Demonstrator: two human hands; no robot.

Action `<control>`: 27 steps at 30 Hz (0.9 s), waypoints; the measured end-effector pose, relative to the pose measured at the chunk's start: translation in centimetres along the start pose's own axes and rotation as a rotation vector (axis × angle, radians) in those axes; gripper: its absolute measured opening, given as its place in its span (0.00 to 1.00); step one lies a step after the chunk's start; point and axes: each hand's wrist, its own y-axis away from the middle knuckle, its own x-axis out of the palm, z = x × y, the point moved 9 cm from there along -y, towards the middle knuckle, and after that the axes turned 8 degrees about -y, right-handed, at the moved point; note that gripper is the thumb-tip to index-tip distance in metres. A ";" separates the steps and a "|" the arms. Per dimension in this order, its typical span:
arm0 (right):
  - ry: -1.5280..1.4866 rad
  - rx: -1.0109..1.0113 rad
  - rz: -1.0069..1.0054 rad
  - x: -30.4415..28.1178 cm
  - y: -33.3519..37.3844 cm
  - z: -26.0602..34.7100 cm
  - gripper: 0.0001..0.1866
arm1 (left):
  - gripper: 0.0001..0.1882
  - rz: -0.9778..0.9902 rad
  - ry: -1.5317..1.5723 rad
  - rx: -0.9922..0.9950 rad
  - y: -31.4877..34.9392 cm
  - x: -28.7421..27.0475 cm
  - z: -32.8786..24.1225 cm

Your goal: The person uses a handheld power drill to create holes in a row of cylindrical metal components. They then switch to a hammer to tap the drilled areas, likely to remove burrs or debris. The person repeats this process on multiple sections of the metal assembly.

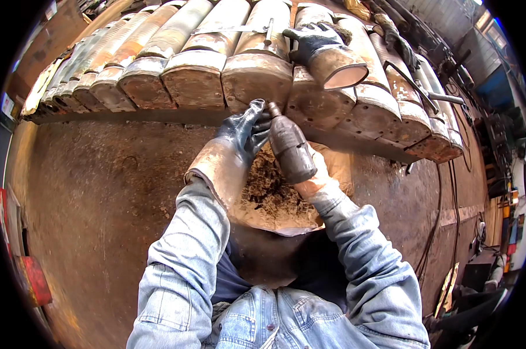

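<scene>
My right hand (313, 174), bare, is wrapped round a dark, grimy bottle (292, 148) with a narrow neck. The bottle tilts, its neck pointing up and away from me. Beside the neck is my left hand (245, 129) in a black-coated glove with a stained tan cuff. Its fingers are curled together next to the bottle, and whatever they pinch is too small to make out. A matching glove (327, 55) lies on the row of metal cylinders (257, 75) ahead, its open cuff toward me.
Beneath my hands, dark debris (272, 189) lies on a tan sheet (257, 218). A flat metal strip (228, 29) rests across the cylinders, with a dark metal bar tool (411, 87) at their right. Black cables (440, 215) run along the floor at right; a red box (36, 280) stands at left.
</scene>
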 end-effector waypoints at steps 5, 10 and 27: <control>-0.403 0.216 0.173 0.6 2.6 -2.7 0.21 | 0.28 0.406 0.091 -0.073 0.8 3.9 1.2; -0.355 0.244 0.114 -0.6 4.3 -2.6 0.22 | 0.18 0.415 0.144 0.014 1.0 3.8 1.0; -0.571 0.351 0.252 2.0 4.5 -3.1 0.20 | 0.12 0.023 0.280 -0.061 -1.0 1.1 2.0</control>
